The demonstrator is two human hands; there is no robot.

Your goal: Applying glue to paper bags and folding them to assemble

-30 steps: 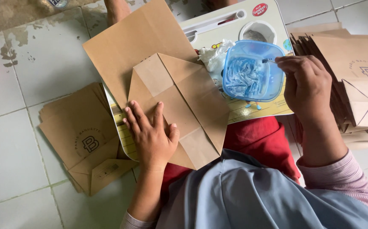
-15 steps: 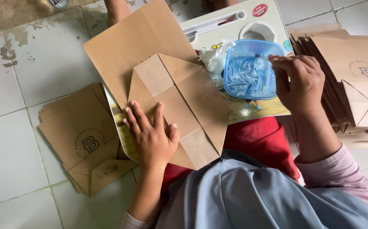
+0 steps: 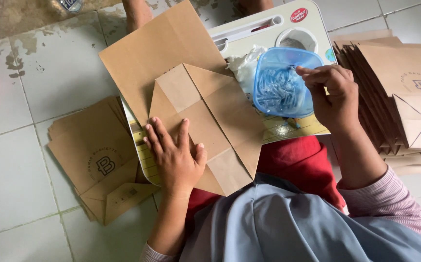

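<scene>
Head view: left hand (image 3: 175,157) flat, fingers spread, pinning the folded brown paper bag (image 3: 205,121) on the lap tray (image 3: 249,34). Right hand (image 3: 334,94), a second ago beside the blue paste tub (image 3: 284,82), now over its rim, fingers bunched, fingertip dipping in for glue.

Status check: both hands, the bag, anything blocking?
Left hand flat on the brown paper bag, pinning its folded bottom. Right hand at the blue tub, forefinger dipping inside. Nothing in the way; bag stacks lie to both sides.
</scene>
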